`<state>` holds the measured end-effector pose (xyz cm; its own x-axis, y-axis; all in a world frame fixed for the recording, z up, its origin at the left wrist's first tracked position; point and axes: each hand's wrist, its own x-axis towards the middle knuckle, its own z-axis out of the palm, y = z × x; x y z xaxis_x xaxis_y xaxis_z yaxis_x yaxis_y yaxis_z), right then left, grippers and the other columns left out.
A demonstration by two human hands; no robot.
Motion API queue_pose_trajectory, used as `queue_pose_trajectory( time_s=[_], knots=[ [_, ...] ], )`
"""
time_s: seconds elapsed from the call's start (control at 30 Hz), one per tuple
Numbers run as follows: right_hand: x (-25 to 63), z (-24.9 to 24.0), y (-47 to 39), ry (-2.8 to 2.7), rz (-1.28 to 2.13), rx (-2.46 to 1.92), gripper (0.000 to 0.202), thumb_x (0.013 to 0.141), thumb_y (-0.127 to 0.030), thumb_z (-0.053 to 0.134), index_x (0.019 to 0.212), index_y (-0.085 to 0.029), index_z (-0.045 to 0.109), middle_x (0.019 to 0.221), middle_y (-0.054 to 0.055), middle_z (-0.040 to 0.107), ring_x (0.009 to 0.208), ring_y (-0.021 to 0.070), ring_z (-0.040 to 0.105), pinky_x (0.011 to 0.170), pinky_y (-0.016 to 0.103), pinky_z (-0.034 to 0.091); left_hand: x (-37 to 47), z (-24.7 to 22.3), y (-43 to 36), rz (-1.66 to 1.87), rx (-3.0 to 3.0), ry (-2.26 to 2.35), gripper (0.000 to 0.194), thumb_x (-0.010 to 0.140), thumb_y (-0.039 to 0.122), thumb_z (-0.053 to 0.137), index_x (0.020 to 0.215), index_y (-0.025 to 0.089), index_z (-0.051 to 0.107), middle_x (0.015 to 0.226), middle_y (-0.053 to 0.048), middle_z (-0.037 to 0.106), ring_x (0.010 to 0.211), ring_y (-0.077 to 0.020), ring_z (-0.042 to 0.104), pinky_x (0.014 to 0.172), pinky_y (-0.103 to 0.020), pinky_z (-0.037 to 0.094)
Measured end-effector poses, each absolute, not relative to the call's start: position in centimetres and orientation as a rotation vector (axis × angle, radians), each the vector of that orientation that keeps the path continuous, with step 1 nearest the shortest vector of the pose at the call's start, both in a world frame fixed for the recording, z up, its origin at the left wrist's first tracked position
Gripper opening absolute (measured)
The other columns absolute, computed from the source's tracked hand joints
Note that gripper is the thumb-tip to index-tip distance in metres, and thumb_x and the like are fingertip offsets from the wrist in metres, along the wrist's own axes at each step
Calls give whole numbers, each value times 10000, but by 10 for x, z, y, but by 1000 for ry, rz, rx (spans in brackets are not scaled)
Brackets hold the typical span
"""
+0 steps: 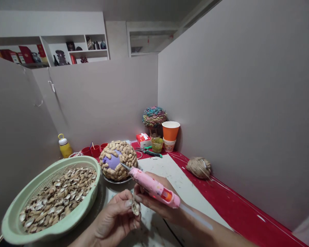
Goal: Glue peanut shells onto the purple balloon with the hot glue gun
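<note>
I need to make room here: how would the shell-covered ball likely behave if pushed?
Being round, the shell-covered ball would probably rock or roll, though the shiny dish beneath may check it. Its bumpy coat of shells should offer grip. Those shells might crack under force, since the open halves in the green basin look thin.

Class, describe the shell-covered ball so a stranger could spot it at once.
Find the big green basket of shells at lower left. Beside its right rim sits the ball. Unlike the heaped shells, its own surround a purple patch.
</note>
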<state>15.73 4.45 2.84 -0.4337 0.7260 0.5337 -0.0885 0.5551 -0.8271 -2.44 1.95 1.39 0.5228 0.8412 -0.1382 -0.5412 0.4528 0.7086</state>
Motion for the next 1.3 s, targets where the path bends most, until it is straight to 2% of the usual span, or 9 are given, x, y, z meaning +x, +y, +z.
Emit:
queue_pose_trajectory(
  time_s=[0.13,0.3,0.57,0.73,0.83,0.93,1.1,1.3],
  knots=[
    [156,30,41,-1754,1012,-555,207,820,-346,714,851,-185,588,768,4,595,642,127,547,585,232,454,-25,15,19,877,658,523,258,667,223,838,782,141,622,715,-28,679,601,-104,636,590,-211,515],
    [154,25,42,-1750,1010,-590,247,824,-404,693,832,-194,562,746,7,603,629,132,548,566,231,459,-24,12,19,874,683,494,242,665,204,825,793,134,632,670,-8,637,584,-101,615,574,-214,511],
    [155,33,43,-1817,804,-568,164,847,-330,661,857,-184,587,761,5,593,630,129,542,562,234,441,-27,17,20,908,686,497,200,666,168,821,753,137,644,675,-16,647,602,-104,610,597,-222,522],
    [159,43,39,-1751,654,-656,255,880,-381,615,756,-194,494,723,-8,473,640,136,457,582,264,398,-25,32,18,1144,773,644,123,746,154,769,760,162,647,768,-8,660,684,-96,600,698,-229,517],
    [162,43,39,-1721,650,-648,274,875,-364,616,730,-203,448,695,-22,425,612,129,413,572,271,370,-25,44,11,1300,916,744,129,735,169,785,773,178,661,823,-6,665,743,-107,592,716,-217,512],
    [163,43,40,-1775,572,-614,284,888,-333,583,698,-205,416,690,-18,420,610,130,409,574,277,356,-31,53,6,1435,1096,830,147,711,202,808,780,200,677,844,0,675,781,-123,602,737,-210,518],
    [160,42,44,-1830,415,-515,254,887,-275,566,705,-203,405,678,-24,428,599,124,409,572,270,344,-47,48,14,1658,1564,926,78,756,201,767,785,227,700,913,-13,705,890,-146,637,808,-204,521],
    [160,37,51,-1830,351,-532,267,884,-269,576,707,-204,388,674,-26,439,591,117,407,562,253,328,-64,27,47,1700,1753,994,75,741,175,770,790,212,727,910,-42,719,942,-173,639,881,-237,497]
  ],
)
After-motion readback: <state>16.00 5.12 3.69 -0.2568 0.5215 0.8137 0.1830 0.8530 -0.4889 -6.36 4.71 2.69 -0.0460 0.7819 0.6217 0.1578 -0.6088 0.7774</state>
